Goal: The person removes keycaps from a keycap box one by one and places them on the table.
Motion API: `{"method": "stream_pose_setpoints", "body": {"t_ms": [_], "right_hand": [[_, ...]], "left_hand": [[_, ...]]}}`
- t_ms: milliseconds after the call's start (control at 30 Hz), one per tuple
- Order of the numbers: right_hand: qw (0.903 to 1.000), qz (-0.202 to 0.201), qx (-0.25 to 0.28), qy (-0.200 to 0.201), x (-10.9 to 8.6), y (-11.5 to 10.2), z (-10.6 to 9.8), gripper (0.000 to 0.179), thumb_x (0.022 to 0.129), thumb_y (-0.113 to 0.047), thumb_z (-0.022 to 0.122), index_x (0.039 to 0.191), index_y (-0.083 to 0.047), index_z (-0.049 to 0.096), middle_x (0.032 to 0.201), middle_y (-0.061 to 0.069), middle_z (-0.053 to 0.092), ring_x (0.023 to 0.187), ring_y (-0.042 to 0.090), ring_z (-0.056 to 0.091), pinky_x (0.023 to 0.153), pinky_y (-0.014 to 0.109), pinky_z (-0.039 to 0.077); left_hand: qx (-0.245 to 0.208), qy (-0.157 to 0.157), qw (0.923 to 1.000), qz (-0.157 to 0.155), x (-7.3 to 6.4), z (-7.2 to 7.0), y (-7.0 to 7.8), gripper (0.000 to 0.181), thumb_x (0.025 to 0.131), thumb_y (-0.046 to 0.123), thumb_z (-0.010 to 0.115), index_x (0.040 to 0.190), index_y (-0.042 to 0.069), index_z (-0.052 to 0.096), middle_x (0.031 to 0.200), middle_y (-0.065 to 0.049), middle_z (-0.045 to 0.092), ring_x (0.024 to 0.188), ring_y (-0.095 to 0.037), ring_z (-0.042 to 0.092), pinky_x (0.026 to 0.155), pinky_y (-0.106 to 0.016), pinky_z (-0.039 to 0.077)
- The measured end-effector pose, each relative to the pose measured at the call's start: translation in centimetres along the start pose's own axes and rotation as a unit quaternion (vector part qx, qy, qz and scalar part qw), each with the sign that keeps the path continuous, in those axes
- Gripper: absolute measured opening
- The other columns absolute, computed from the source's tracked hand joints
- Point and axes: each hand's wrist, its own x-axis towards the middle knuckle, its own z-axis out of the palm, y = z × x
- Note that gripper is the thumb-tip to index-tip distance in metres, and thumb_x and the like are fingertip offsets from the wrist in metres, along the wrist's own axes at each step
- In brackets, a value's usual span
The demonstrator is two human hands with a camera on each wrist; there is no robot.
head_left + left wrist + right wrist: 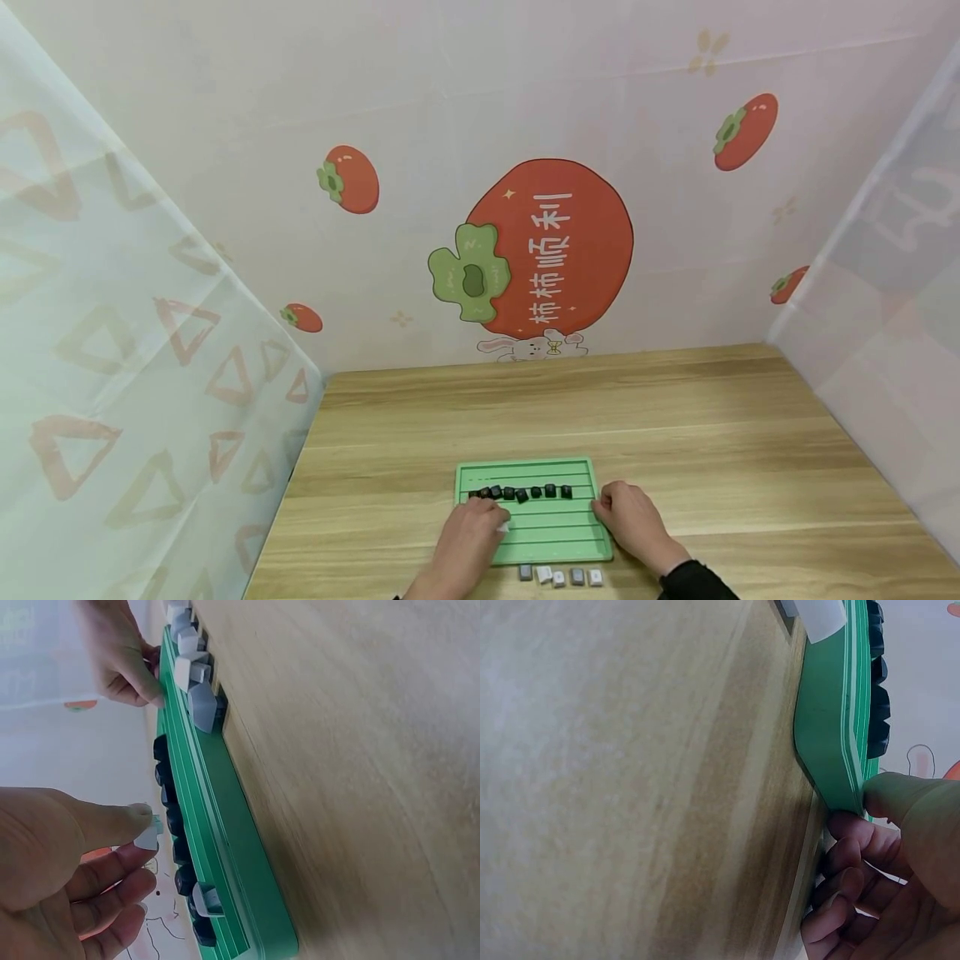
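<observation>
My left hand (467, 537) is over the left part of a green ridged tray (558, 548). Its thumb and forefinger pinch a white keycap (148, 837), held just above the tray in the left wrist view. At the tray's right edge, my right hand (633, 518) grips the rim, thumb on top and the other fingers curled below. A row of black keycaps (536, 492) runs across the tray's upper part. One pale keycap (208, 899) sits on the tray near its left end, hidden behind my left hand in the head view.
Several grey and white keycaps (558, 578) lie on the wooden table (390, 467) along the tray's near side. Printed cloth walls (420, 100) stand behind the table and at both sides.
</observation>
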Motion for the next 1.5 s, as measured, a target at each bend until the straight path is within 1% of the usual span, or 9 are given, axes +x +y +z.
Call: {"method": "stream_pose_setpoints", "body": {"t_ms": [167, 300, 400, 567, 667, 900, 1167, 1333, 1500], "right_hand": [[1.0000, 0.001, 0.001, -0.002, 0.0, 0.0, 0.0, 0.050, 0.092, -0.012, 0.070, 0.057, -0.018, 0.034, 0.055, -0.007, 0.025, 0.051, 0.009, 0.028, 0.053, 0.020, 0.022], [1.0000, 0.001, 0.000, -0.001, -0.1, 0.0, -0.1, 0.050, 0.092, -0.012, 0.070, 0.057, -0.018, 0.034, 0.055, -0.007, 0.025, 0.051, 0.009, 0.028, 0.053, 0.020, 0.021], [1.0000, 0.000, 0.000, 0.000, -0.1, 0.0, 0.0, 0.050, 0.092, -0.012, 0.070, 0.057, -0.018, 0.034, 0.055, -0.007, 0.025, 0.051, 0.009, 0.028, 0.053, 0.020, 0.021], [1.0000, -0.001, 0.001, -0.001, 0.0, 0.0, 0.1, 0.050, 0.092, -0.012, 0.070, 0.057, -0.018, 0.034, 0.055, -0.007, 0.024, 0.052, 0.008, 0.027, 0.053, 0.020, 0.021], [1.0000, 0.000, 0.002, 0.000, 0.1, 0.1, 0.2, 0.051, 0.092, -0.012, 0.069, 0.057, -0.018, 0.033, 0.055, -0.007, 0.023, 0.051, 0.008, 0.026, 0.053, 0.020, 0.021], [1.0000, -0.001, 0.005, -0.002, 0.0, 0.1, 0.1, 0.051, 0.092, -0.013, 0.069, 0.057, -0.019, 0.032, 0.055, -0.007, 0.023, 0.051, 0.008, 0.026, 0.053, 0.020, 0.021], [1.0000, -0.003, 0.000, -0.005, 0.0, 0.0, 0.0, 0.052, 0.092, -0.012, 0.070, 0.058, -0.019, 0.031, 0.056, -0.007, 0.022, 0.052, 0.009, 0.024, 0.054, 0.020, 0.020], [1.0000, -0.002, -0.005, 0.000, 0.0, 0.0, 0.1, 0.051, 0.092, -0.012, 0.070, 0.057, -0.018, 0.032, 0.055, -0.007, 0.023, 0.052, 0.009, 0.026, 0.053, 0.020, 0.021], [1.0000, -0.002, -0.003, 0.000, 0.0, 0.0, 0.0, 0.051, 0.092, -0.012, 0.069, 0.057, -0.018, 0.032, 0.055, -0.007, 0.023, 0.052, 0.009, 0.026, 0.053, 0.020, 0.021]], "left_hand": [[0.019, 0.031, 0.9990, 0.027, -0.3, 0.0, 0.2, 0.016, 0.078, 0.011, 0.083, 0.092, 0.016, 0.078, 0.091, 0.005, 0.075, 0.085, -0.010, 0.066, 0.075, -0.026, 0.052], [0.028, 0.038, 0.9979, 0.044, -0.7, -0.1, 0.4, 0.018, 0.076, 0.013, 0.085, 0.091, 0.018, 0.077, 0.090, 0.006, 0.075, 0.084, -0.010, 0.066, 0.074, -0.025, 0.052], [0.021, 0.016, 0.9986, 0.045, -0.9, -0.2, 0.5, 0.018, 0.076, 0.014, 0.085, 0.092, 0.018, 0.078, 0.089, 0.008, 0.074, 0.083, -0.009, 0.065, 0.072, -0.024, 0.051], [0.000, -0.053, 0.9983, 0.025, -1.1, -0.4, 0.8, 0.016, 0.080, 0.015, 0.083, 0.095, 0.019, 0.079, 0.090, 0.009, 0.074, 0.084, -0.006, 0.064, 0.074, -0.025, 0.051], [-0.002, -0.072, 0.9972, 0.018, -1.2, -0.5, 0.9, 0.015, 0.082, 0.017, 0.082, 0.096, 0.019, 0.079, 0.092, 0.009, 0.073, 0.086, -0.006, 0.064, 0.076, -0.026, 0.052], [-0.009, -0.091, 0.9957, 0.012, -1.5, -0.5, 1.0, 0.013, 0.083, 0.019, 0.081, 0.096, 0.020, 0.078, 0.094, 0.010, 0.073, 0.087, -0.006, 0.064, 0.073, -0.024, 0.050], [0.003, -0.085, 0.9960, 0.027, -1.9, -0.4, 1.2, 0.021, 0.077, 0.018, 0.085, 0.096, 0.022, 0.078, 0.093, 0.009, 0.074, 0.087, -0.006, 0.066, 0.074, -0.023, 0.050], [0.002, -0.088, 0.9955, 0.034, -2.0, -0.4, 1.2, 0.019, 0.077, 0.018, 0.085, 0.094, 0.022, 0.079, 0.092, 0.010, 0.074, 0.086, -0.005, 0.066, 0.071, -0.022, 0.049], [-0.006, -0.105, 0.9939, 0.032, -2.0, -0.2, 1.1, 0.016, 0.077, 0.018, 0.085, 0.092, 0.021, 0.079, 0.088, 0.011, 0.073, 0.084, -0.004, 0.065, 0.071, -0.023, 0.049]]}}
